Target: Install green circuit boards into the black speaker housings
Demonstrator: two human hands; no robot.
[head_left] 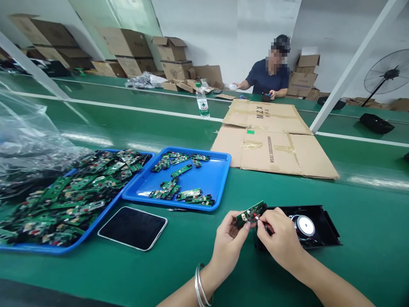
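Observation:
Between thumb and fingers, my left hand (230, 241) holds a green circuit board (251, 214) tilted up at its right end. My right hand (281, 234) is closed in a pinch at the board's face, on a small white connector plug (257, 218) with a red wire. Whether the plug sits in a socket I cannot tell. Behind and beneath my right hand lies a black speaker housing (326, 226), partly hidden, with a round white-centred speaker (305, 225) inside it.
A blue tray (226, 179) with several boards stands left of my hands. Farther left, another blue tray (68, 250) is heaped with boards beside a tablet (133, 228). Flattened cardboard (277, 149) and a water bottle (203, 104) lie beyond. A co-worker (266, 74) sits across.

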